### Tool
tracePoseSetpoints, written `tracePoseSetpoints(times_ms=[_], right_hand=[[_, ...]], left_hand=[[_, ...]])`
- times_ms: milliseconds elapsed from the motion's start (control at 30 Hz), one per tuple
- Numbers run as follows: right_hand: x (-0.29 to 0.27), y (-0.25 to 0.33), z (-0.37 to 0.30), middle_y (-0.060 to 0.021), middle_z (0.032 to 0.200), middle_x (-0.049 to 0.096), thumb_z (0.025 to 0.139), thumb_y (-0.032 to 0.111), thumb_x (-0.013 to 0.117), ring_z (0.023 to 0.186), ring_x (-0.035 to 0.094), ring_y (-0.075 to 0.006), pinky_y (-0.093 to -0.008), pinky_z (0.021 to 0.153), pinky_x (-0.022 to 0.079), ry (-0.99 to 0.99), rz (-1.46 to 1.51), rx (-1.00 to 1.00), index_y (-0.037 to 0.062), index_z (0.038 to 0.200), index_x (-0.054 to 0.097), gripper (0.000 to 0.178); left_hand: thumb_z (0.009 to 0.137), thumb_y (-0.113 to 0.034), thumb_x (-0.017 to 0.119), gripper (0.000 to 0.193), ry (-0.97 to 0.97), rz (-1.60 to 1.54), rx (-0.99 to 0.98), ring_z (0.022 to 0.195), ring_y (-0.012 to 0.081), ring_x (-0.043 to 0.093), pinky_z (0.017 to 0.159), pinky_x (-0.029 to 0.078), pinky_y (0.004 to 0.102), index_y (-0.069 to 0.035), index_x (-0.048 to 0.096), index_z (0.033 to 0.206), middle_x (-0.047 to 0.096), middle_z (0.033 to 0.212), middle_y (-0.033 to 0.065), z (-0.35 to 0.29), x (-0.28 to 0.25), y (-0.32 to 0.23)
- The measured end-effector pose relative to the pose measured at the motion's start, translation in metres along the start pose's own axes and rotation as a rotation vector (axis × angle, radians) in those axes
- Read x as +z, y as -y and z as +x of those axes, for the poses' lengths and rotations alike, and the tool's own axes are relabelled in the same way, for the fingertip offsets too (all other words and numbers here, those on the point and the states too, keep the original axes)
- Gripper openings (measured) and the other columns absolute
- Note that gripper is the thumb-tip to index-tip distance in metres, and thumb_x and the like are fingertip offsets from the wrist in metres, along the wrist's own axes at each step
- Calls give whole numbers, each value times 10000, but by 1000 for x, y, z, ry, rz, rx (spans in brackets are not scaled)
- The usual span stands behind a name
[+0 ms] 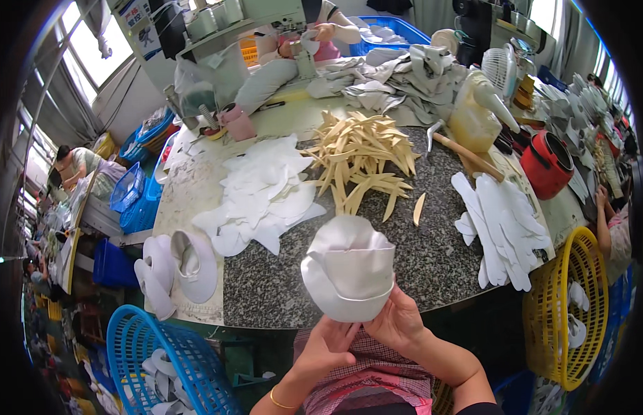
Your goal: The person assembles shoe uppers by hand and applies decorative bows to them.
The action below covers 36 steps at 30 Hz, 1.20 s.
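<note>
In front of me, over the near edge of the granite slab, is a white shoe upper (348,270), with a seam across its middle and a folded band along its lower edge. My right hand (396,324) grips that lower edge from the right, fingers partly hidden behind it. Below it, my left hand (327,347) supports the upper with its fingers at the underside; the thumb is stretched out, off the material. Beyond the upper lies a heap of tan curved strips (363,149), one strip (419,209) apart. White thin cut pieces (266,190) are piled to the left.
More white uppers (193,266) stand at the left edge. Long white pieces (498,225) lie right, near a wooden-handled hammer (467,155), glue bottle (477,117) and red pot (547,164). Blue (114,346) and yellow (567,297) baskets flank the table. Another person's hand (325,32) works opposite.
</note>
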State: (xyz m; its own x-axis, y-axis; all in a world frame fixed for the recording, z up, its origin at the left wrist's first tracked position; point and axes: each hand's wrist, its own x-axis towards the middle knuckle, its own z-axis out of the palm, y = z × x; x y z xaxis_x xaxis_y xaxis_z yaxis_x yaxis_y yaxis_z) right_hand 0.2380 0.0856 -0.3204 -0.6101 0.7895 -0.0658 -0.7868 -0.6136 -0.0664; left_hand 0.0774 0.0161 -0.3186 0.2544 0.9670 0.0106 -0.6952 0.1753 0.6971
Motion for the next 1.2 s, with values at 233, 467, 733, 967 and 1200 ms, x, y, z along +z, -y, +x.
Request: tracePoseSetpoints(times_ms=[233, 467, 733, 967, 1200], right_hand=[[-12, 53, -19, -150, 1134, 688, 1028, 387, 589, 990, 686, -232, -357, 870, 541, -219, -1194, 192, -16, 1201, 636, 441], [78, 45, 38, -30, 745, 664, 829, 268, 817, 767, 618, -195, -339, 890, 434, 231, -2002, -617, 54, 908, 707, 254], [61, 44, 57, -63, 762, 669, 802, 219, 830, 745, 601, -196, -328, 794, 434, 15, -1717, 237, 61, 943, 754, 225], [56, 24, 0, 77, 985, 694, 738, 310, 866, 912, 617, -103, -327, 872, 385, 394, -2352, -1144, 189, 1071, 761, 370], [56, 26, 11, 49, 904, 671, 765, 335, 827, 852, 629, -139, -340, 883, 376, 332, -2375, -778, 145, 997, 726, 317]], left_hand=[[864, -229, 822, 636, -263, -224, 69, 1293, 275, 586, 1151, 442, 441, 49, 536, 1359, 637, 1333, 151, 7, -9, -3], [892, -222, 792, 621, -253, -202, 69, 1270, 280, 604, 1135, 466, 451, 62, 517, 1371, 619, 1351, 167, 12, -7, -4], [901, -216, 784, 585, -248, -191, 53, 1285, 282, 591, 1121, 470, 450, 41, 539, 1366, 623, 1349, 159, 12, -14, 2], [914, -233, 765, 602, -252, -251, 74, 1267, 275, 600, 1085, 504, 431, 32, 514, 1393, 629, 1341, 146, 15, 2, -5], [936, -241, 734, 567, -303, -250, 72, 1226, 243, 620, 1027, 533, 403, 3, 511, 1396, 623, 1344, 117, 13, 3, 2]])
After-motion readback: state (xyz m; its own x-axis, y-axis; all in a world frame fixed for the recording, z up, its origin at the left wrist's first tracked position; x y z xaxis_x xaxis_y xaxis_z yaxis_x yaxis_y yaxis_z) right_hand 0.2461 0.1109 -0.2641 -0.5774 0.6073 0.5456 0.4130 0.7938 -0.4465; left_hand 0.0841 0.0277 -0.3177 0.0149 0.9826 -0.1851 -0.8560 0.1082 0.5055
